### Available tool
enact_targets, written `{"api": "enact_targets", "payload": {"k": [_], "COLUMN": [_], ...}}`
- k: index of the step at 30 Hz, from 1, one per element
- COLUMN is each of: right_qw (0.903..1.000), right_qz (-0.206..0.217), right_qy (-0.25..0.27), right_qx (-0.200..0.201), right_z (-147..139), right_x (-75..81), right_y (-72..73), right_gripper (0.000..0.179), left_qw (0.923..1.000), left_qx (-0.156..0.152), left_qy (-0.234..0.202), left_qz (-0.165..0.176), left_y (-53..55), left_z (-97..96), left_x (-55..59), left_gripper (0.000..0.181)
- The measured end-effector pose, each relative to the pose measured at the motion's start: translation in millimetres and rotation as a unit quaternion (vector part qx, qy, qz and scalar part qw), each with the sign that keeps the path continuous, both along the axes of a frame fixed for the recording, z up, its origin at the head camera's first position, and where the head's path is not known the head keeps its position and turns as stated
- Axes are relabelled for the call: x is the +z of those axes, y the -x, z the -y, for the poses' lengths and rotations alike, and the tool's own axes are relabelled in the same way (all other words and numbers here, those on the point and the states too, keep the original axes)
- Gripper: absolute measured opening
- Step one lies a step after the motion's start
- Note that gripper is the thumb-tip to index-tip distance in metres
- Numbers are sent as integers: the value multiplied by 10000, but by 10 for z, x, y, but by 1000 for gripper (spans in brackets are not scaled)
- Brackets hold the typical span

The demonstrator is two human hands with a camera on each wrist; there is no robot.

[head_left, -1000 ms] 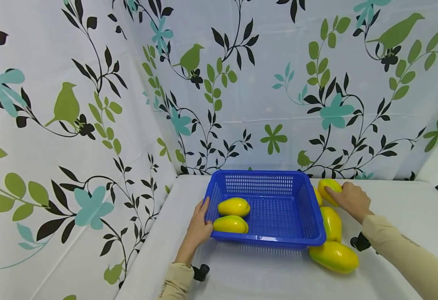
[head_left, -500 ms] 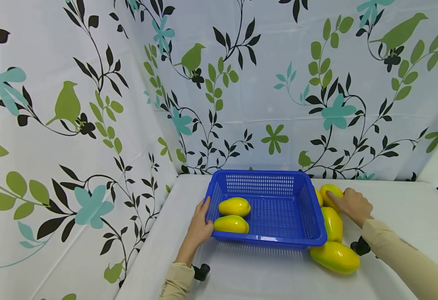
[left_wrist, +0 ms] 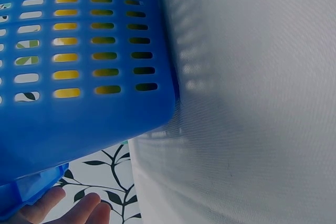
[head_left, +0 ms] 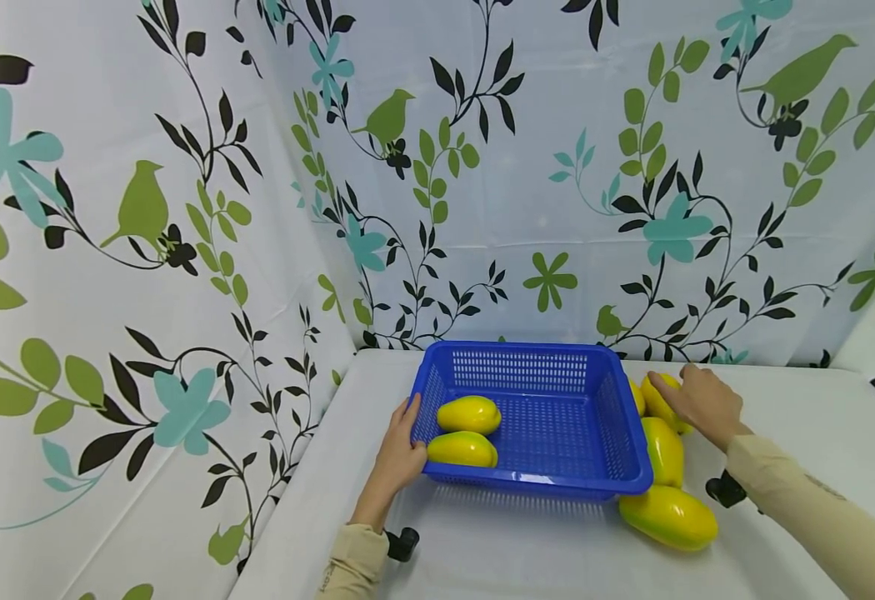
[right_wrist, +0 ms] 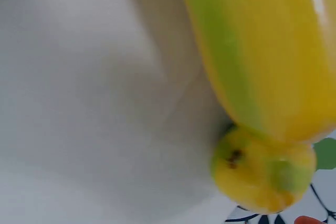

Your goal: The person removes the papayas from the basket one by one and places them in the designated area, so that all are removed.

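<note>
A blue plastic basket (head_left: 538, 479) stands on the white table with two yellow mangoes (head_left: 469, 414) lying in its left part. My left hand (head_left: 396, 454) grips the basket's left rim near the front corner; its fingertips (left_wrist: 86, 205) show at the bottom of the left wrist view. At the basket's far right corner my right hand (head_left: 711, 406) holds a yellow mango (head_left: 658, 404), thumb over its top. Only one fingertip (right_wrist: 308, 220) of that hand appears in the right wrist view, beside the mango (right_wrist: 262, 171); its other fingers are hidden.
Several more mangoes line the basket's right side: one partly hidden behind it (head_left: 637, 398), one in the middle (head_left: 664, 450), and a larger green-tinged one (head_left: 670, 518) in front. A patterned cloth (head_left: 497, 167) hangs behind and left of the table (head_left: 512, 558).
The mango under my right hand has turned and come slightly nearer, lower beside the basket. My left hand and the basket stay in place.
</note>
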State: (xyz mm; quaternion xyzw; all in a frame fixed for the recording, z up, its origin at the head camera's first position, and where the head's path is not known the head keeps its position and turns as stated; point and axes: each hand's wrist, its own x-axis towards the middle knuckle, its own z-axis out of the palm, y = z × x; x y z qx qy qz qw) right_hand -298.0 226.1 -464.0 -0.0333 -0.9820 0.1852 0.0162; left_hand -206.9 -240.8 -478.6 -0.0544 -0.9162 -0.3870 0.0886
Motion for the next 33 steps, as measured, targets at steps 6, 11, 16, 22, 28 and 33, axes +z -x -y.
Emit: {"api": "enact_targets", "payload": {"k": [6,11,16,22,28,33], "right_qw": [9986,9929,9870,9819,9703,9602], "right_qz": [-368,-308,-451,-548,-762,-845], "right_qy": [99,663,822,752,620,513], "right_qx": [363,939,1305,1648,2211,2612], "right_z": [212,415,611,855,1091,1269], "right_x": [172,304,400,471,537,619], "right_y": [28,19,-1,-9,0,6], "right_gripper": [91,82,78,75,67,65], "left_qw": [10000,10000,10000,10000,10000,9999], "left_qx": [-5,-15,-16,-27,1,25], "left_qy": [7,-50,-31,-10,47,108], "left_qz": [-72,1,-6,-30,-7,-15], "left_y": [-1,-6,-4,-6,-1,22], "left_z": [4,6,2,-4,-5,2], "left_x": [-5,4,6,7,-2,-17], "left_gripper": [75,76,76,76,76,77]}}
